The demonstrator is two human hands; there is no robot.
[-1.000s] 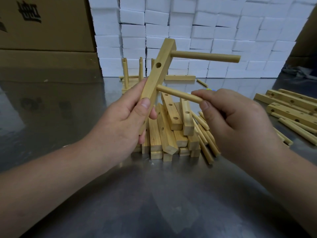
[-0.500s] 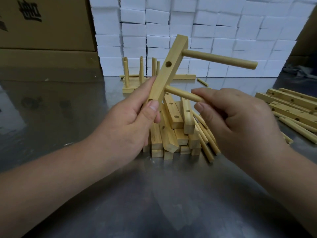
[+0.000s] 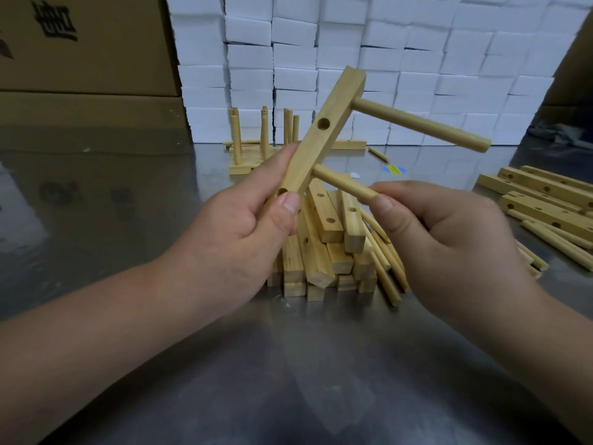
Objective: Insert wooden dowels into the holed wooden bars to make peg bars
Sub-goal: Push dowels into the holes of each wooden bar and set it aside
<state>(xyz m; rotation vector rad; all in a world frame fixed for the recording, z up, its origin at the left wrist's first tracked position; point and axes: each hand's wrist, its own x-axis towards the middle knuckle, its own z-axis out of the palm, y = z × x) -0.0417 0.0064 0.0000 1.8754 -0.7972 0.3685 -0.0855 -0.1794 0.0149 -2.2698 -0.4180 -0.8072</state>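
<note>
Above the pile of loose bars (image 3: 324, 252), a second dowel (image 3: 340, 184) meets the held bar (image 3: 321, 139).
Left hand (image 3: 244, 226) grips the tilted bar low down; right hand (image 3: 442, 239) pinches the dowel's free end, its axis running up-left into the bar's right face. Upper dowel (image 3: 417, 123) is seated; two front holes show empty.

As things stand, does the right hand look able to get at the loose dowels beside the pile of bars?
Likely yes, once freed: the loose dowels lie right under the right hand with nothing between, but it pinches a dowel set in the holed bar that the left hand grips.
</note>
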